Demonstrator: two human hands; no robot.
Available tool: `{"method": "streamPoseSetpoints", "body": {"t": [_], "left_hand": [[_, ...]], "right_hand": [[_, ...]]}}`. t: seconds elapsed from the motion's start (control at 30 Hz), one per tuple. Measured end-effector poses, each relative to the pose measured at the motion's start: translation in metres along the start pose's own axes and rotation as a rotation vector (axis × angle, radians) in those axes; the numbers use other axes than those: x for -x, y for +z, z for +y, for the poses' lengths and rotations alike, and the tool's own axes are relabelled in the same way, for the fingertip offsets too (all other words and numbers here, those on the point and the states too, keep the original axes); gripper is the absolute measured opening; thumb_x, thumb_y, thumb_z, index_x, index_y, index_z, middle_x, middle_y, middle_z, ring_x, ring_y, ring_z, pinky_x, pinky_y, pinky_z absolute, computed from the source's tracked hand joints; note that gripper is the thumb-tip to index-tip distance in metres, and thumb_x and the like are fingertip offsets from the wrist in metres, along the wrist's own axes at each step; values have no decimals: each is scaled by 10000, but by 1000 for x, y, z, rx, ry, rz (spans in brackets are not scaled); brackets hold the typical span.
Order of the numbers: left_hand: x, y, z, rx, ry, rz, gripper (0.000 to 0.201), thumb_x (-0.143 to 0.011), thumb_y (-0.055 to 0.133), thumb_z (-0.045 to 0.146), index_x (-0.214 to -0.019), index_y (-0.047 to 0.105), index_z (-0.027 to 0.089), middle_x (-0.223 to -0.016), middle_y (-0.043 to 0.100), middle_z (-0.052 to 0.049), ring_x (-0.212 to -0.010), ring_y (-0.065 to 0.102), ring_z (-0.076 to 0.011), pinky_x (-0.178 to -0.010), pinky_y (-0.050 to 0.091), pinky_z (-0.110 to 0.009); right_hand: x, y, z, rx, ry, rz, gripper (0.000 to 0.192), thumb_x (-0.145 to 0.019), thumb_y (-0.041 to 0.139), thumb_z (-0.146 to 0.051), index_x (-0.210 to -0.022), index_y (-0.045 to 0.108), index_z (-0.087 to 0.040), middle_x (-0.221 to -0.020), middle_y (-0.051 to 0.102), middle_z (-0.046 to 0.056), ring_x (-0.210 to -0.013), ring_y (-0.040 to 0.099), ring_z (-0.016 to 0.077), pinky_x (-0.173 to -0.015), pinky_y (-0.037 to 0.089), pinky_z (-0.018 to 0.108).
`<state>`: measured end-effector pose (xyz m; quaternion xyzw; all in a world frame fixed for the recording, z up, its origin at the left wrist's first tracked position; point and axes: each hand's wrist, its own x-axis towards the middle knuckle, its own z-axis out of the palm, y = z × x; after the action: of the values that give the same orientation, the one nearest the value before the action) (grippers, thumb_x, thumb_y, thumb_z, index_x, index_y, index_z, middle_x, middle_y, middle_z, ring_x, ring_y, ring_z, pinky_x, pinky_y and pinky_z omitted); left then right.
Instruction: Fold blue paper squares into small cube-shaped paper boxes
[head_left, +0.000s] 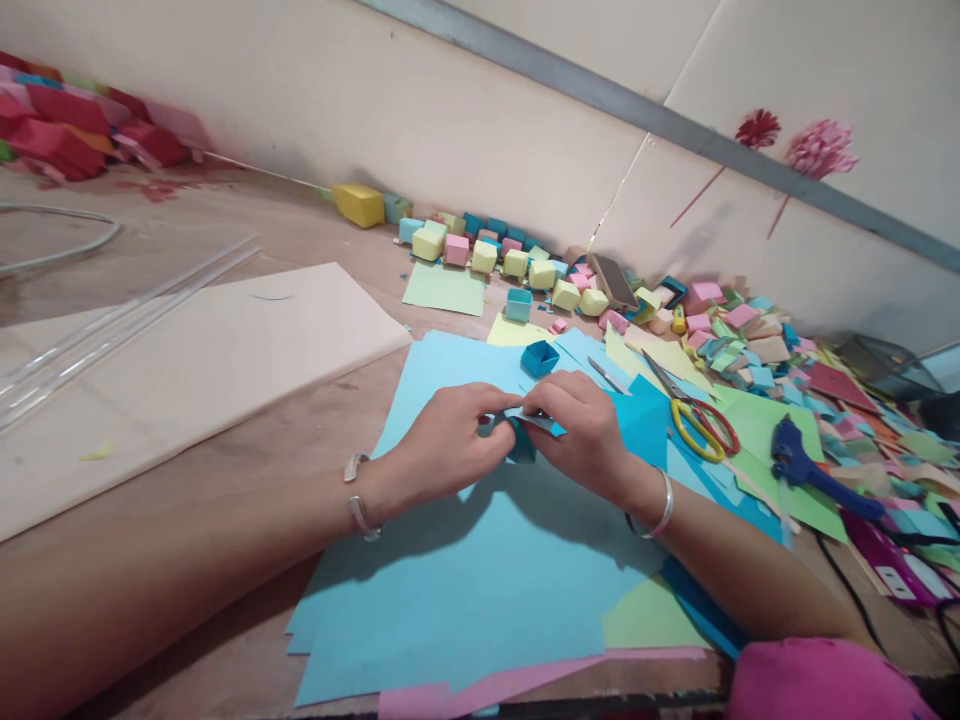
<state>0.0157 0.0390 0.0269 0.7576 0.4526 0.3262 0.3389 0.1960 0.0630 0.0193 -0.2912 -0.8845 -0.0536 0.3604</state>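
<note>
Two hands: left hand (442, 445) and right hand (581, 430), fingertips pinched together on one small blue folded paper piece (523, 428), apparently half-formed. Beneath the grip: stacked light-blue sheets (465, 570). Just beyond: one finished blue paper box (539, 357). Right of it: one pair of scissors (697, 415), one blue glue gun (806, 465).

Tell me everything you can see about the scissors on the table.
The scissors have yellow handle loops with red edges and grey metal blades. They lie flat and closed on green and blue paper sheets, right of the right hand, blades pointing away from the person, handles nearer. Neither hand touches them. A blue glue gun lies just to their right.
</note>
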Motion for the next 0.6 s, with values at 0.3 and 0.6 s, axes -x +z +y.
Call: {"method": "streamPoseSetpoints", "body": {"t": [0.3, 0.6], "left_hand": [[0, 3, 1, -59, 36, -19, 337, -704, 393, 76, -792, 702, 178, -755, 664, 11, -663, 547, -125, -614, 398, -225], [-4, -4, -12, 34, -4, -55, 449, -790, 366, 132, -1071, 703, 225, -1038, 717, 8, -896, 628, -175, -761, 453, -252]], "right_hand": [[2, 4, -2, 145, -118, 6, 234, -858, 446, -42, -692, 482, -204, -722, 645, 27, -690, 533, 148, -630, 343, 310], [-2, -3, 10, 91, -94, -124, 312, -894, 378, -42, -815, 631, -207, -876, 694, 49, -790, 583, 155, -688, 396, 315]]}}
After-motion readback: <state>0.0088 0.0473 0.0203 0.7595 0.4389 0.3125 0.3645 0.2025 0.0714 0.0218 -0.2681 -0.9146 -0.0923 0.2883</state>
